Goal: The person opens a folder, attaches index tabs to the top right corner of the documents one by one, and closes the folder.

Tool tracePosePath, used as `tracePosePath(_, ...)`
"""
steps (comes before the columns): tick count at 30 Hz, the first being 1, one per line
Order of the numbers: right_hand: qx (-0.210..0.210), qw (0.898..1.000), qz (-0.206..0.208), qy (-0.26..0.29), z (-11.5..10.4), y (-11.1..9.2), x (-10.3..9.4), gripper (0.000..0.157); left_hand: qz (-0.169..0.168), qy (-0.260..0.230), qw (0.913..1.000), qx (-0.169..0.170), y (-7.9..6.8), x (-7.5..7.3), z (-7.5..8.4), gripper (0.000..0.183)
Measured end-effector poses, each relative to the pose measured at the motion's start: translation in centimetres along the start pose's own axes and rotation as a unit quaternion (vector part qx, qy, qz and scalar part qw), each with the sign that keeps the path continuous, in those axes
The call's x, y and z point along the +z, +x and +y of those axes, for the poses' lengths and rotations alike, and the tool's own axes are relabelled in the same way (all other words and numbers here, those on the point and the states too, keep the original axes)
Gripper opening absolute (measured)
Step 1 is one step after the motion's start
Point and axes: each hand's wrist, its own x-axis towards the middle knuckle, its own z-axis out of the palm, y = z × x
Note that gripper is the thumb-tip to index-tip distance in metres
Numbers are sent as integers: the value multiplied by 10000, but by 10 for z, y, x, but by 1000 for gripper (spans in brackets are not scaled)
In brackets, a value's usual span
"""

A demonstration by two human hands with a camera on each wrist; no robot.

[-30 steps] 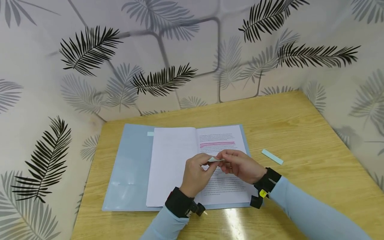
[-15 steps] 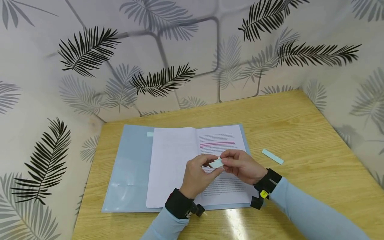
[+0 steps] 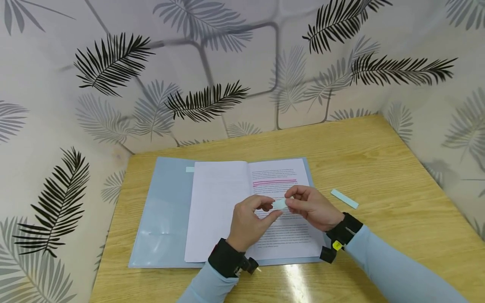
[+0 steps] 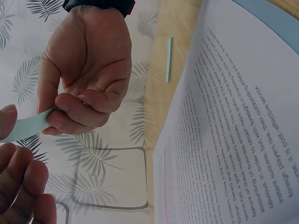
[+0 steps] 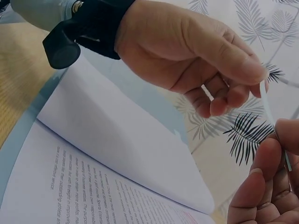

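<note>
Both hands are over an open book, stretching a pale green sticky tab point(image 3: 279, 204) between them. In the right wrist view, the left hand point(image 5: 187, 51) pinches one end of it between thumb and fingertips. The other part of the tab is pinched by the right hand point(image 5: 266, 186), its short end sticking out past the fingers. From the left wrist view, the strip bows slightly between the right hand point(image 4: 88, 74) and the left thumb point(image 4: 7, 121). Below lies the printed right page point(image 3: 280, 235), with pink highlighted lines near its top.
A second pale green strip point(image 3: 344, 198) lies on the wooden table point(image 3: 398, 235), right of the book. Another tab point(image 3: 190, 169) pokes out at the blank left page point(image 3: 217, 210), over the blue cover point(image 3: 161, 219). Leaf-patterned cloth point(image 3: 257, 63) surrounds the table.
The tab has turned from nearly edge-on to showing its flat face. My right hand has shifted a little to the right, away from the left, which stays almost in place.
</note>
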Motion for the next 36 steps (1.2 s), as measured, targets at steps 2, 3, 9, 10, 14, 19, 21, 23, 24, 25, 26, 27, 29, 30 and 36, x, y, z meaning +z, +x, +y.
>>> tracePosePath(2, 1, 10000, 25, -92, 0, 0, 0, 8, 40, 76, 9999, 68, 0, 0, 1, 25)
tracePosePath(3, 2, 9999, 45, -137, 0, -1, -1, 8, 53, 125, 9999, 98, 0, 0, 2, 25)
tracePosePath(9, -26, 9996, 109, -274, -1, -2, -1, 25, 64, 345, 9993, 131, 1, 0, 3, 23)
tracePosePath(10, -27, 9995, 105, -288, -1, -2, -1, 27, 62, 359, 9993, 131, 1, 0, 3, 23)
tracePosePath(14, -107, 9973, 81, -716, -1, 0, -3, 23, 75, 410, 9988, 238, 0, 2, 2, 22)
tracePosePath(19, -338, 9898, -200, -1371, -3, 5, -5, 21, 67, 473, 9975, 523, 1, 6, 0, 20)
tracePosePath(21, -384, 9878, -363, -1466, -5, 7, -6, 19, 43, 468, 9971, 593, 1, 8, 1, 20)
tracePosePath(23, -356, 9860, -475, -1555, -8, 8, -8, 19, 29, 488, 9969, 617, 1, 8, 2, 21)
tracePosePath(24, -308, 9848, -484, -1636, -10, 9, -9, 19, 17, 514, 9969, 603, 1, 9, 2, 23)
tracePosePath(25, -254, 9832, -466, -1745, -12, 10, -11, 20, -7, 580, 9966, 589, 1, 9, 1, 24)
tracePosePath(26, -196, 9808, -404, -1898, -15, 12, -13, 22, -52, 690, 9960, 566, 1, 8, 0, 25)
tracePosePath(27, -107, 9786, -312, -2031, -18, 14, -16, 24, -149, 847, 9950, 515, 0, 8, -1, 27)
tracePosePath(29, 80, 9717, -6, -2362, -25, 20, -25, 26, -485, 1314, 9892, 437, -1, 6, -5, 30)
tracePosePath(30, 177, 9692, 174, -2450, -28, 24, -31, 27, -756, 1617, 9832, 369, -1, 6, -7, 33)
tracePosePath(36, 596, 9524, 1131, -2766, -42, 48, -70, 24, -2918, 3228, 9003, -96, -15, 5, -19, 69)
